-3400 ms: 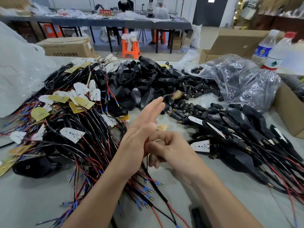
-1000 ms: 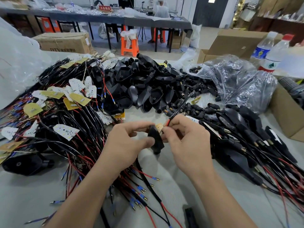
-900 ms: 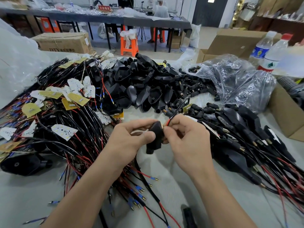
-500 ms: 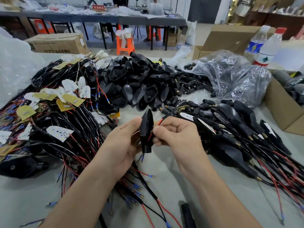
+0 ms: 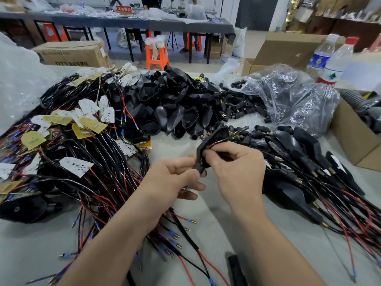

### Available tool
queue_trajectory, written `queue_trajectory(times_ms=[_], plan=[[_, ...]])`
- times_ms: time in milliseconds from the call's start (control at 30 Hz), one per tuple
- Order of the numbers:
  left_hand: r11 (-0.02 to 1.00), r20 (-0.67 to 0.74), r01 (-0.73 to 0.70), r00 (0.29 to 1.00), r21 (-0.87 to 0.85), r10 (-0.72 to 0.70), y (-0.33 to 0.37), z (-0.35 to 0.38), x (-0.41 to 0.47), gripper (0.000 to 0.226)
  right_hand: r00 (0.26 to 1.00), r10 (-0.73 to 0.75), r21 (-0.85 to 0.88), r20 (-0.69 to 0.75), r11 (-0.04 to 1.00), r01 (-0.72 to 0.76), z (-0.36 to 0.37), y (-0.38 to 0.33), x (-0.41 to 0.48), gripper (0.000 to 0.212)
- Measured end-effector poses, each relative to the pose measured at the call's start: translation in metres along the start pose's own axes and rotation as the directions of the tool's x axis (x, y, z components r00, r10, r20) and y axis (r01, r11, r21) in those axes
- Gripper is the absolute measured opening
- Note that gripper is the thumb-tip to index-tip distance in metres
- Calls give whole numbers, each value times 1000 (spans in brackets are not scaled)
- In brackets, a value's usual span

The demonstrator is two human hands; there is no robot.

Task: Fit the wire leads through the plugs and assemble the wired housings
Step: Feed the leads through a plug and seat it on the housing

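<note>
The grey table (image 5: pixel 24 250) is buried under stock. From about eight to eleven o'clock sprawls the biggest heap, black and red wires with small white and yellow circuit boards (image 5: pixel 82 151). At twelve o'clock sits a mound of empty black shells (image 5: pixel 175 104). At one to two o'clock a crumpled clear plastic bag (image 5: pixel 288 93) spills small black plugs (image 5: pixel 243 104). At three o'clock lie the shells that already have wires trailing out (image 5: pixel 299 162).

In the middle, both hands work on one shell (image 5: pixel 216 137), held up off the table and tilted, its wide end toward one o'clock. The left hand (image 5: pixel 171 182) has its fingers curled, pinching the shell's narrow lower neck. The right hand (image 5: pixel 237 168) has its fingers bent tight over the shell's body, pressing a red and a black lead (image 5: pixel 212 145) against it.

To my eye this is the threading step: the leads are being fed down through the shell and out at the neck. I can't tell how far the ends have come through, since the left hand covers the outlet. The next move probably calls for the left fingers to catch the emerging tips and draw them down while the right hand eases the slack in, without kinking the thin wires.
</note>
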State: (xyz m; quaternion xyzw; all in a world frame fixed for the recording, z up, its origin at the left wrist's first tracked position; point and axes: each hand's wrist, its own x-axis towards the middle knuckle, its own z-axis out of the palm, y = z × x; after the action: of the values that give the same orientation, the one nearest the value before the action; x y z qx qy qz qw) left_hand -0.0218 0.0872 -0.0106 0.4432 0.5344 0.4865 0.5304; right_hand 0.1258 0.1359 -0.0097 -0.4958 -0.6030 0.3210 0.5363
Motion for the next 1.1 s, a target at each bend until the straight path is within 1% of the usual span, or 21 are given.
queue_trajectory(times_ms=[67,100,133,200,267,333,400,467,500,567,667,733,767,800,833,867,900,967,1033,1067,1100], plan=[[999,-79,-24,997,-22,22,1,0,1,23,999,28,59,24,998,-29,0,-1,3,7],[998,-132,-46,990,-36,41,2,-1,1,21,996,83,156,32,984,-87,0,-1,6,6],[996,-180,-75,981,-44,66,4,-3,1,19,986,159,291,41,943,-164,-2,-2,9,7],[989,-255,-139,959,-58,120,6,-9,2,24,957,280,534,70,800,-273,-6,-4,16,12],[981,-254,-185,953,-55,166,10,-19,1,30,944,317,604,89,737,-304,-9,-4,21,18],[981,-95,-181,980,-76,173,14,-27,-3,21,946,298,590,129,743,-315,-8,-4,21,24],[974,125,-127,980,-189,152,19,-34,-6,5,938,280,559,203,753,-346,-5,-4,19,32],[950,269,-64,951,-307,151,21,-41,-10,26,912,297,526,285,747,-407,-3,-6,18,40],[934,313,-30,938,-356,149,21,-44,-10,34,898,308,523,314,734,-434,-1,-5,18,42],[894,376,32,913,-447,156,20,-48,-10,35,877,339,558,340,678,-478,4,-3,21,41],[815,492,143,850,-561,189,19,-53,-6,23,839,413,611,354,577,-542,15,1,24,34],[714,560,243,792,-656,245,17,-55,-3,11,793,479,634,376,491,-597,23,2,26,21],[667,565,271,779,-694,272,16,-56,-2,8,765,505,648,399,435,-625,25,2,27,24],[634,556,279,780,-721,289,15,-57,-1,7,737,507,664,446,365,-653,26,3,29,35],[613,534,270,790,-743,300,15,-58,-1,7,714,472,675,518,287,-679,25,4,31,47],[595,502,247,807,-765,310,15,-59,-1,7,694,387,670,607,220,-709,24,6,31,55],[581,453,206,833,-787,319,15,-60,-1,7,670,275,646,690,185,-741,23,6,30,62],[574,304,81,903,-815,304,17,-61,-1,7,592,16,575,806,213,-790,19,10,24,80],[577,116,-59,958,-815,262,18,-61,0,9,507,-207,547,837,270,-793,19,14,19,96],[565,26,-114,972,-817,233,19,-60,1,10,495,-261,557,829,291,-778,20,12,20,95],[543,-53,-158,978,-825,204,19,-60,2,15,515,-258,574,818,308,-758,21,7,22,87]])
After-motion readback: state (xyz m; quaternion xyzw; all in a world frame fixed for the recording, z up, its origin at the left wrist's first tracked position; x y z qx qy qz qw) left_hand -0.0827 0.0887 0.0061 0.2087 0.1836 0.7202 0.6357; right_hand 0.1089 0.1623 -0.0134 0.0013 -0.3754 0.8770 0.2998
